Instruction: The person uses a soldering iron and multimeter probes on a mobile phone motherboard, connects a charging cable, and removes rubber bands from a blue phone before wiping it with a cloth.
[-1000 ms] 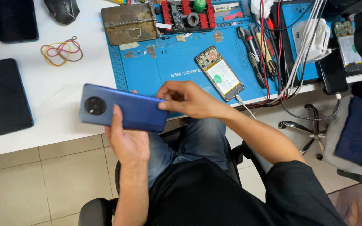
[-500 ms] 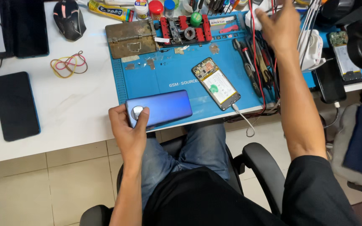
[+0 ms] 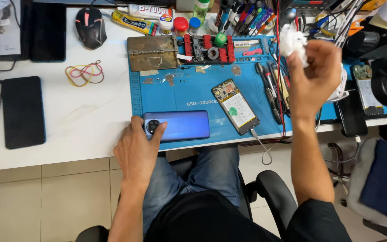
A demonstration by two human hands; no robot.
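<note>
A: Where is the blue phone?

B: It lies flat on the blue mat, near the front edge of the white surface. The left hand rests on its camera end, fingers spread and pressing down, not wrapped around it.

A: And the right hand?

B: It is lifted up over the mat's right side. Its fingers are clenched on a white wad of tissue.

A: What would make this go well?

B: The person should probably hold the phone flat so it cannot slide off the edge. The wad should come down gently and miss the opened phone and the red wires beside it.
</note>
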